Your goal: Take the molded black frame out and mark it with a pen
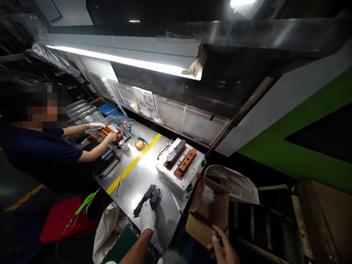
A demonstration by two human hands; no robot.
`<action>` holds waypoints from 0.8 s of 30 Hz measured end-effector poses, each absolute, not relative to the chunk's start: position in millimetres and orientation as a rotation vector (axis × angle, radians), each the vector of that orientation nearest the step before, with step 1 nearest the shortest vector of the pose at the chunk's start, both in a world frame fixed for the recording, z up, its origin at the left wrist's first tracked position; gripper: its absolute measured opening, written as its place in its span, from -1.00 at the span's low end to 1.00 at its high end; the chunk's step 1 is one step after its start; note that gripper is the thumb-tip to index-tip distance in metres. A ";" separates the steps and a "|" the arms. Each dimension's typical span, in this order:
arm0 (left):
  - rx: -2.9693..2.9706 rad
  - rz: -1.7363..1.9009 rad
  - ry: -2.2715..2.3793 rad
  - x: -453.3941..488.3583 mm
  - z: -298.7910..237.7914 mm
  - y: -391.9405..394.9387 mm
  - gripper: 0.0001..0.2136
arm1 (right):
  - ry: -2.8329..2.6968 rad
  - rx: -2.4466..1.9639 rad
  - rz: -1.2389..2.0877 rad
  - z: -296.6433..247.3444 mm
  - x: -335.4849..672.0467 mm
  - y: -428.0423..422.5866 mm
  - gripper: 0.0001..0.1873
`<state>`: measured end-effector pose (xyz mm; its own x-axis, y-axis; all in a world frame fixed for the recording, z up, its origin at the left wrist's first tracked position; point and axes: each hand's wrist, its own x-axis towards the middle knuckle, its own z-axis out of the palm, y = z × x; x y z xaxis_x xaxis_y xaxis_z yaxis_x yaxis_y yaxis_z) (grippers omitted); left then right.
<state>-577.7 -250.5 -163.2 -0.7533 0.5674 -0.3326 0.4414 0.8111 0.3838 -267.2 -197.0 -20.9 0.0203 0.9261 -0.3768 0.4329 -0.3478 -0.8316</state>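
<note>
My left hand (pixel 147 215), in a white glove, rests on the near end of a stack of long black plastic parts (pixel 145 198) lying on the steel bench (pixel 143 172). My bare right hand (pixel 224 246) hovers at the bottom edge, beside an open cardboard box (pixel 206 216) that stands off the bench's right end. Its fingers are loosely curled and something small may be pinched in them; I cannot tell. Behind the black parts sits a white fixture box (pixel 181 167) with an orange block and a black part on top.
A co-worker in a dark shirt sits at the left, both hands (pixel 106 132) on an orange jig with blue tubing. A yellow line (pixel 134 163) crosses the bench. A red stool (pixel 62 220), a green-handled tool (pixel 86 202), a plastic bag (pixel 233 181) and dark trays lie around.
</note>
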 end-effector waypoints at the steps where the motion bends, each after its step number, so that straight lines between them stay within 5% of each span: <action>1: 0.824 0.337 2.611 -578.0 -163.8 -252.5 -0.47 | -1.393 -1.814 1.311 -24.3 -272.0 -192.2 -0.34; 6: 1.154 -0.162 2.808 -586.3 -175.6 -253.1 -0.28 | -1.475 -1.753 1.463 -52.2 -294.1 -159.8 -0.30; 10: 1.189 -0.354 2.868 -603.3 -190.7 -241.1 -0.40 | -1.644 -1.670 1.595 -73.1 -319.2 -111.3 -0.31; 24: 1.168 -0.531 2.972 -708.0 -208.5 -187.1 -0.51 | -2.299 -1.779 0.952 -82.9 -417.2 74.4 -0.67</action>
<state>-708.0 -187.1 -208.5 -0.7356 0.6768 -0.0304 0.6454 0.6864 -0.3350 -417.2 74.4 -82.9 -0.3214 0.8983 -0.2996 0.8470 0.1312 -0.5151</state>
